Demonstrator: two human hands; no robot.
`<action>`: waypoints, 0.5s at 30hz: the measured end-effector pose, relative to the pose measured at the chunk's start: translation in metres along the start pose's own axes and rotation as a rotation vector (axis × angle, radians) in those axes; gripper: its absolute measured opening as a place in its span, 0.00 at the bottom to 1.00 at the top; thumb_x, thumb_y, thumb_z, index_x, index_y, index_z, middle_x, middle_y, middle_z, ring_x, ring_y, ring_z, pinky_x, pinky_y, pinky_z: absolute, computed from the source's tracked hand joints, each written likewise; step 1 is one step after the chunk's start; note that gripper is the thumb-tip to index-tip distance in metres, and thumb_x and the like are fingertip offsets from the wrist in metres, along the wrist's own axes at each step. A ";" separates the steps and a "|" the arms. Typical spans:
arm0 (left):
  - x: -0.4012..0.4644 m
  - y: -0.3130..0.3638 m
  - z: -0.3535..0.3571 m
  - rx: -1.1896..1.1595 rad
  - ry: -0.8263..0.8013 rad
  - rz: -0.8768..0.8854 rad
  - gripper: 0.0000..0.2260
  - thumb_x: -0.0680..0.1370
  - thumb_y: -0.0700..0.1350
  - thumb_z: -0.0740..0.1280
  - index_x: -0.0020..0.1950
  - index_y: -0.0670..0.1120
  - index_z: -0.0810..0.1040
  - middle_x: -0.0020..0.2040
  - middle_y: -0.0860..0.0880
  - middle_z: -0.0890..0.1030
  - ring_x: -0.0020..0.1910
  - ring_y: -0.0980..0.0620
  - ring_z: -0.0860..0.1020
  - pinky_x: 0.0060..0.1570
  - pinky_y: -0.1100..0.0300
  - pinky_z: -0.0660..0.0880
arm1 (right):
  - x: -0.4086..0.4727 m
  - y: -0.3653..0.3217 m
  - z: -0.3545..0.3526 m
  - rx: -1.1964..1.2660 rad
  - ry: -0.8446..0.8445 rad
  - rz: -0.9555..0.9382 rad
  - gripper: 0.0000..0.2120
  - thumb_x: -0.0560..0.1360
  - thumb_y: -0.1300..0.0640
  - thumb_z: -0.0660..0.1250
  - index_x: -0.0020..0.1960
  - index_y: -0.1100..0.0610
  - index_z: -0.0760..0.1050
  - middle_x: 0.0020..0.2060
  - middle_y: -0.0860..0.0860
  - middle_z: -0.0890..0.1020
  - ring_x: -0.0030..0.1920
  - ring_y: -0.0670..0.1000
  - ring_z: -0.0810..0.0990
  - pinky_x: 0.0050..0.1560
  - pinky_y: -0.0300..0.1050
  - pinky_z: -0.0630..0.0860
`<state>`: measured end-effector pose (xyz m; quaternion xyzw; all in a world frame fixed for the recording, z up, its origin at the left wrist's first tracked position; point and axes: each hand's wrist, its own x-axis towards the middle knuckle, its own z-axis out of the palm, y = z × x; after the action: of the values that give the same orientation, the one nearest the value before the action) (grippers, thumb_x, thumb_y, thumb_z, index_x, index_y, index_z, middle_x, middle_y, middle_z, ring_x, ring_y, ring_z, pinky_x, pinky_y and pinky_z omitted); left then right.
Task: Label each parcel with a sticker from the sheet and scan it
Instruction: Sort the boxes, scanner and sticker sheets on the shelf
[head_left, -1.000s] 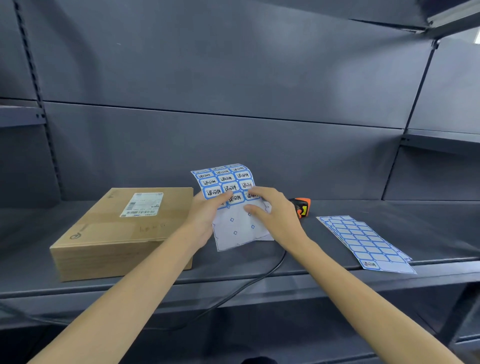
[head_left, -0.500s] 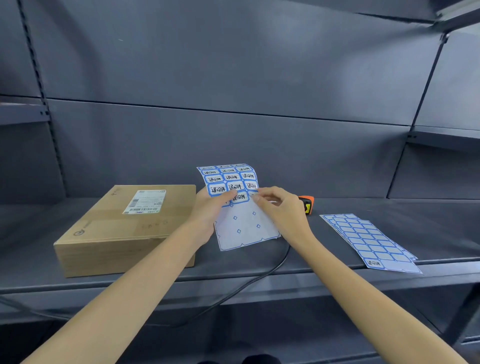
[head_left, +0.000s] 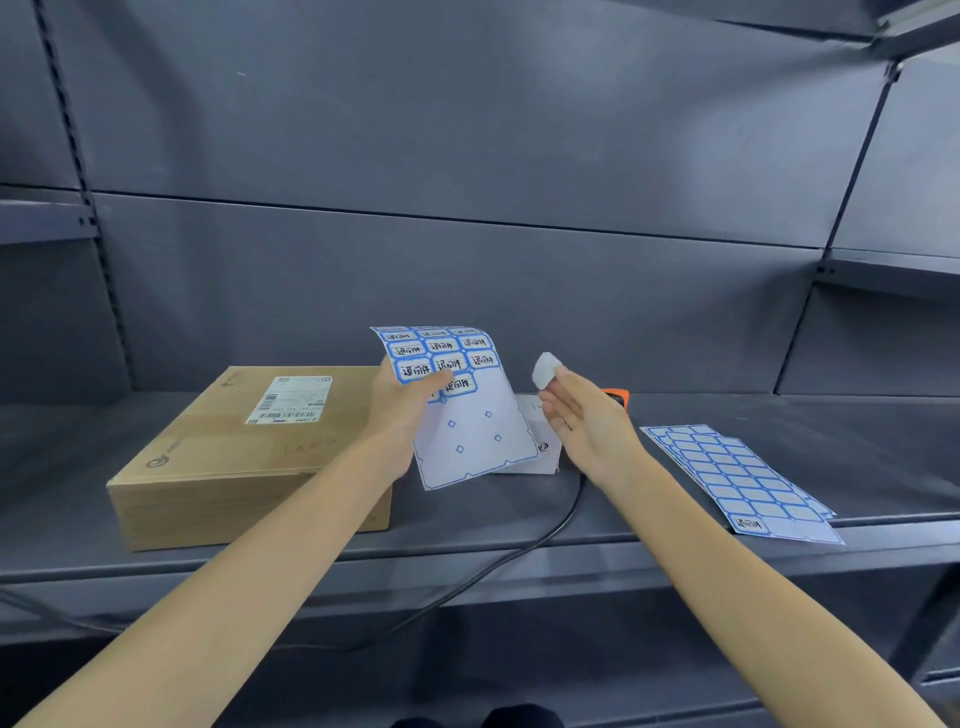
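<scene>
The parcel (head_left: 249, 452) lies at the shelf's left, still unlabelled. The left hand (head_left: 402, 410) pinches the sticker sheet (head_left: 457, 405) upright; the right hand (head_left: 576, 415) pinches 1 peeled sticker (head_left: 545, 370). Judged next: carry it leftward, press it onto the parcel top

Both bare forearms reached forward from the bottom corners, converging toward the middle. The left hand (head_left: 402, 410) was raised, thumb pressed across the front of a sticker sheet (head_left: 457, 405), fingers hidden behind it. The right hand (head_left: 582, 415) hovered just beside, pinching a peeled sticker (head_left: 545, 370) at its fingertips, remaining fingers loosely extended.
</scene>
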<state>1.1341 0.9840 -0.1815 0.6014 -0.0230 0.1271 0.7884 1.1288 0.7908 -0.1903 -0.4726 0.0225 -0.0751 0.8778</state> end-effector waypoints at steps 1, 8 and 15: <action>0.001 0.003 -0.003 -0.002 0.019 0.001 0.17 0.73 0.36 0.72 0.58 0.49 0.75 0.48 0.55 0.83 0.44 0.57 0.82 0.38 0.62 0.77 | 0.002 -0.001 -0.003 -0.046 0.027 -0.051 0.05 0.76 0.59 0.68 0.50 0.59 0.79 0.42 0.52 0.84 0.43 0.48 0.82 0.47 0.37 0.77; 0.012 0.027 -0.032 -0.055 0.146 0.014 0.16 0.71 0.34 0.72 0.56 0.48 0.76 0.49 0.50 0.83 0.42 0.53 0.82 0.40 0.58 0.78 | 0.021 0.003 -0.011 -1.087 -0.005 -0.556 0.08 0.73 0.46 0.71 0.40 0.50 0.78 0.36 0.40 0.82 0.41 0.38 0.79 0.40 0.25 0.70; 0.012 0.027 -0.048 -0.076 0.165 0.003 0.19 0.72 0.35 0.71 0.61 0.47 0.75 0.53 0.48 0.83 0.50 0.47 0.82 0.53 0.50 0.78 | 0.028 0.020 -0.003 -1.511 -0.165 -0.600 0.06 0.78 0.55 0.62 0.47 0.54 0.77 0.43 0.46 0.82 0.46 0.48 0.77 0.49 0.47 0.76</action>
<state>1.1336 1.0387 -0.1670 0.5586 0.0364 0.1768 0.8096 1.1584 0.7947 -0.2078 -0.9268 -0.1250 -0.2365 0.2635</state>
